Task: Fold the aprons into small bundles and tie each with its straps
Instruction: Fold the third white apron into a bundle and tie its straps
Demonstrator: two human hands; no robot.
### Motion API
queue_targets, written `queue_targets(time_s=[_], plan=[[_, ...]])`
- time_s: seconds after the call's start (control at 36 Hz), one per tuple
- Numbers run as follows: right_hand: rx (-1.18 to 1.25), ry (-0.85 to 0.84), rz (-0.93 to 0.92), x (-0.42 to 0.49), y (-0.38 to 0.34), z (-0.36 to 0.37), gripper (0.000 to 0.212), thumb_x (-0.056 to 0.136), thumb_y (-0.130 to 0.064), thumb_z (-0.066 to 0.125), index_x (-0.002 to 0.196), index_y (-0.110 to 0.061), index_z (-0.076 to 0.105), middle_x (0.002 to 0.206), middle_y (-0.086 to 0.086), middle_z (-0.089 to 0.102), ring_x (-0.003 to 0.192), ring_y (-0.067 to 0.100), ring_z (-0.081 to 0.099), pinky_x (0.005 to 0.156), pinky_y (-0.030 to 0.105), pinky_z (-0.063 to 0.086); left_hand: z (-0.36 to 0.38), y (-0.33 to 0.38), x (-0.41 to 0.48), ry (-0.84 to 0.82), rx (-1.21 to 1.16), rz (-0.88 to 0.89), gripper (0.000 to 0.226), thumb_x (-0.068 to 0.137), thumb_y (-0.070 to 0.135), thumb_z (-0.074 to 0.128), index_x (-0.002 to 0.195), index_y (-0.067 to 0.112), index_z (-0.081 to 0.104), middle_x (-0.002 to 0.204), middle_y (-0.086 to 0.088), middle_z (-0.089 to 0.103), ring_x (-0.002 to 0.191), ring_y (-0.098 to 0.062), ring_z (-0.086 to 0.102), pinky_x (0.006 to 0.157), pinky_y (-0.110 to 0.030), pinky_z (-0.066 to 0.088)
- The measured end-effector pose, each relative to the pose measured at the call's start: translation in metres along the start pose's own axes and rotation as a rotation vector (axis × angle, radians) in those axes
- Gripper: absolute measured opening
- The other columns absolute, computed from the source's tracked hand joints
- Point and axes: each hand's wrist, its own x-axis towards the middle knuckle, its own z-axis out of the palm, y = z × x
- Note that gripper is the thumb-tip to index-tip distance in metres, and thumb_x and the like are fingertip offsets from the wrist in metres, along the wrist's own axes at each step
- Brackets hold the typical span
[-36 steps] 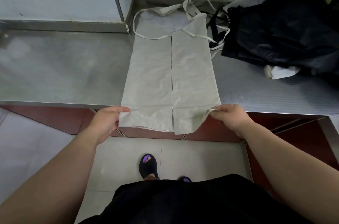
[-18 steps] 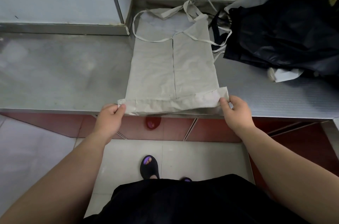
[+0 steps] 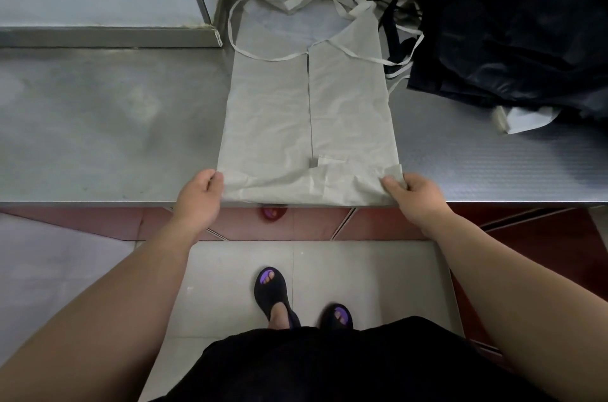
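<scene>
head cam, wide-angle, looking fwd and down, close over counter

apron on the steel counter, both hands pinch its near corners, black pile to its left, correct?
No. The head view shows the black pile right of the apron; left hand and right hand do pinch its near corners.

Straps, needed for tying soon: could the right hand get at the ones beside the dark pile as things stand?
Probably, once freed: the right hand pinches the apron's near corner, while those straps lie uncovered at the far end beside the dark pile, with only bare counter between.
</scene>
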Motion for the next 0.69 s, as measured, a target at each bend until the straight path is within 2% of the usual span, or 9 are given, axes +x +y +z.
queue_targets(time_s=[0.11,0.19,0.31,0.36,0.44,0.53,0.58,0.64,0.69], plan=[[-0.183,-0.055,0.022,0.006,-0.002,0.0,0.04,0.095,-0.048,0.042,0.073,-0.016,0.048,0.082,0.004,0.055,0.086,0.027,0.052,0.093,0.043,0.036,0.005,-0.009,0.01,0.051,0.134,-0.057,0.035,0.1,0.031,0.036,0.07,0.014,0.038,0.068,-0.006,0.045,0.078,-0.032,0.048,0.07,-0.036,0.035],[-0.401,-0.087,0.027,0.006,-0.009,-0.001,0.04,0.099,-0.044,0.032,0.068,-0.019,0.039,0.083,0.0,0.05,0.087,0.023,0.047,0.095,0.04,0.028,0.006,-0.009,0.015,0.069,0.316,-0.087,0.033,0.1,0.035,0.031,0.085,0.014,0.05,0.089,-0.017,0.058,0.096,-0.038,0.054,0.087,-0.041,0.039],[-0.577,-0.105,0.044,0.01,-0.014,-0.001,0.036,0.099,-0.046,0.026,0.084,-0.018,0.045,0.098,0.003,0.054,0.103,0.027,0.052,0.101,0.042,0.024,0.007,-0.001,0.019,0.038,0.516,-0.12,0.037,0.101,0.035,0.026,0.101,0.011,0.055,0.103,-0.017,0.061,0.105,-0.036,0.051,0.09,-0.04,0.032],[-0.573,-0.07,0.087,0.012,-0.016,0.0,0.035,0.098,-0.047,0.03,0.092,-0.018,0.049,0.105,0.004,0.059,0.107,0.028,0.053,0.104,0.043,0.022,0.006,0.002,0.022,0.012,0.582,-0.129,0.038,0.101,0.034,0.024,0.107,0.013,0.055,0.106,-0.016,0.061,0.108,-0.034,0.049,0.091,-0.04,0.031],[-0.52,0.037,0.121,0.012,-0.021,0.001,0.04,0.093,-0.047,0.042,0.11,-0.013,0.05,0.111,0.007,0.06,0.109,0.029,0.052,0.097,0.041,0.026,0.004,0.007,0.024,0.01,0.646,-0.114,0.037,0.101,0.034,0.026,0.111,0.013,0.054,0.109,-0.016,0.061,0.113,-0.033,0.045,0.092,-0.04,0.03],[-0.546,0.142,-0.064,0.007,-0.031,0.002,0.055,0.089,-0.045,0.05,0.134,-0.016,0.037,0.133,0.01,0.046,0.125,0.031,0.04,0.101,0.041,0.024,0.006,0.015,0.022,0.111,0.629,-0.023,0.032,0.096,0.033,0.042,0.118,0.012,0.052,0.122,-0.016,0.052,0.118,-0.033,0.038,0.093,-0.04,0.029],[-0.531,0.113,-0.269,0.005,-0.045,0.004,0.059,0.089,-0.049,0.051,0.14,-0.022,0.036,0.141,0.007,0.04,0.131,0.027,0.033,0.105,0.039,0.019,0.008,0.022,0.023,0.109,0.583,0.137,0.047,0.091,0.037,0.049,0.131,0.013,0.046,0.134,-0.014,0.044,0.123,-0.034,0.035,0.097,-0.042,0.029],[-0.529,-0.021,-0.397,0.005,-0.058,0.008,0.065,0.085,-0.058,0.051,0.14,-0.026,0.037,0.144,0.003,0.037,0.135,0.022,0.029,0.107,0.036,0.017,0.012,0.029,0.026,-0.065,0.553,0.365,0.066,0.083,0.054,0.043,0.137,0.016,0.043,0.139,-0.009,0.041,0.127,-0.033,0.035,0.103,-0.041,0.03],[-0.583,-0.159,-0.413,0.006,-0.065,0.014,0.079,0.079,-0.068,0.053,0.144,-0.03,0.031,0.149,0.001,0.03,0.139,0.02,0.023,0.112,0.036,0.015,0.019,0.035,0.026,-0.266,0.583,0.492,0.074,0.079,0.064,0.04,0.14,0.022,0.04,0.143,-0.002,0.039,0.132,-0.026,0.033,0.108,-0.039,0.029]])
